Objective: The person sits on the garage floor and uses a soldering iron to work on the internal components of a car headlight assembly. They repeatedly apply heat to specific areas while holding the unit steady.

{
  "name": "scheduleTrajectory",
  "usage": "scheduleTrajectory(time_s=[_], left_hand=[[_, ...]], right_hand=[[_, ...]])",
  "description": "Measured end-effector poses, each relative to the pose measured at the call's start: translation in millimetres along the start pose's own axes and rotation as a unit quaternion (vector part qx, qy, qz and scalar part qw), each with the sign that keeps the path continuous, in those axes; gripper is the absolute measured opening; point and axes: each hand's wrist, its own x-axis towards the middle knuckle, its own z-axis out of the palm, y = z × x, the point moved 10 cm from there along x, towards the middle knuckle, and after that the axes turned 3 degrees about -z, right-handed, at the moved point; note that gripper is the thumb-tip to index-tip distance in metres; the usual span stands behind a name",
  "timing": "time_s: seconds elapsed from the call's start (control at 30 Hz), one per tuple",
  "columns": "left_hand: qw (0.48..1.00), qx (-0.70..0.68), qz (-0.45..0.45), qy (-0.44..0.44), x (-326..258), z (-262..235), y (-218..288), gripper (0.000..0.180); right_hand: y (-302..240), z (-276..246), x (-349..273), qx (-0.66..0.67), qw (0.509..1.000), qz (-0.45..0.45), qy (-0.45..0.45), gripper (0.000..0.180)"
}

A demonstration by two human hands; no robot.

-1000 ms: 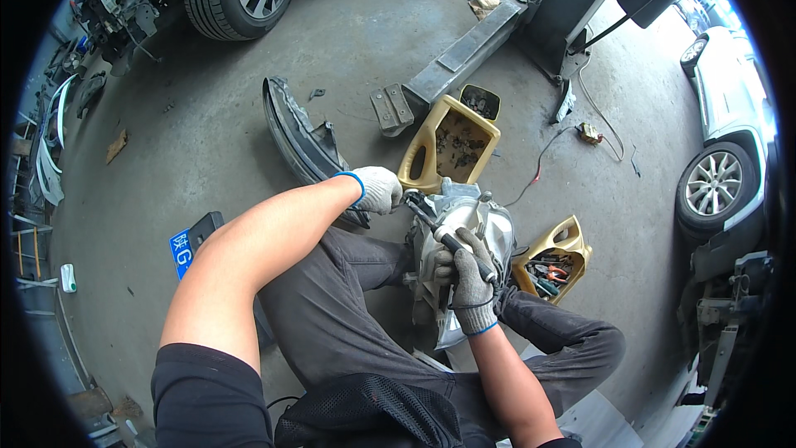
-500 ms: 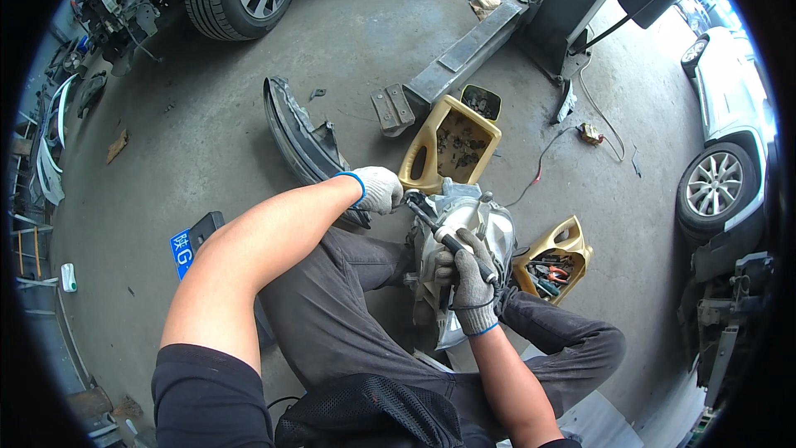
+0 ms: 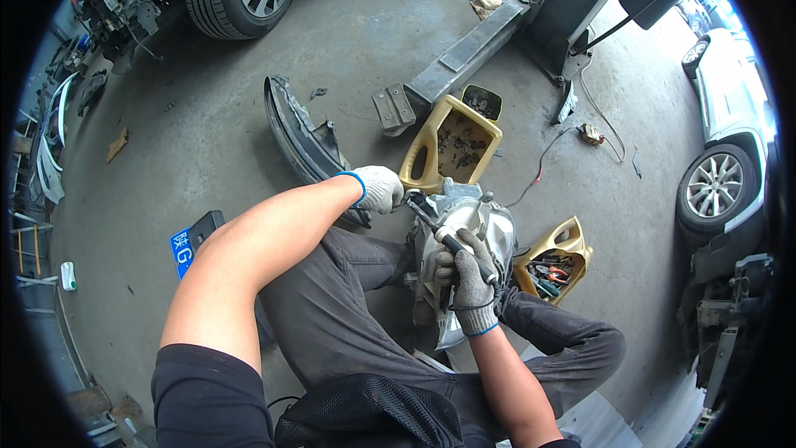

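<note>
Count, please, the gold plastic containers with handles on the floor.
2. The larger gold container is just beyond the lamp unit; the smaller gold container, with hand tools inside, is right of the lamp unit. Others may be hidden from view.

Left hand [image 3: 382, 189]: gloved in pale knit with blue cuff [image 3: 359, 186]; back upward, fingers curled, fingertips hidden.
Left arm [image 3: 265, 236]: bare below black sleeve [image 3: 211, 390]; elbow bent, reaching up and rightward.
Right hand [image 3: 471, 274]: gloved in grey knit, likewise blue-edged; fingers wrapped in a closed grip.
Right forearm [image 3: 521, 386]: bare, rising from lower edge, leaning left.
Legs [image 3: 340, 315]: dark-clad, spread; right knee [image 3: 609, 350] bent outward.
</note>
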Motion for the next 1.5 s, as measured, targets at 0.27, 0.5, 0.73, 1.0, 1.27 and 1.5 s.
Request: scheduleTrajectory(time_s=[0.27, 0.5, 0.73, 1.0, 1.27, 1.5], left_hand=[[1.000, 0.001, 0.002, -0.002, 0.6, 0.6, 0.0, 0.026], [1.000, -0.001, 0.008, 0.002, -0.6, -0.8, 1.2, 0.025], [1.000, -0.004, 0.001, -0.001, -0.1, 0.6, -0.8, 0.026], [1.000, -0.001, -0.007, -0.002, -1.2, 0.1, -0.9, 0.027], [1.000, -0.006, -0.011, -0.003, -1.3, -0.3, 0.4, 0.026], [1.000, -0.012, -0.022, -0.005, -3.1, -1.7, 0.0, 0.028]], right_hand=[[-2.1, 0.2, 1.4, -0.033, 0.999, -0.001, -0.003, 0.038], [-0.5, 2.7, 2.8, -0.023, 1.000, 0.008, -0.019, 0.038], [-1.4, 2.7, 1.6, -0.015, 1.000, 0.002, 0.001, 0.038], [-3.3, 6.0, 0.9, -0.011, 1.000, 0.004, -0.007, 0.033], [-3.1, 2.9, 0.2, -0.016, 1.000, -0.005, 0.001, 0.033], [-3.4, 5.5, 0.6, -0.009, 1.000, -0.005, -0.007, 0.033]])
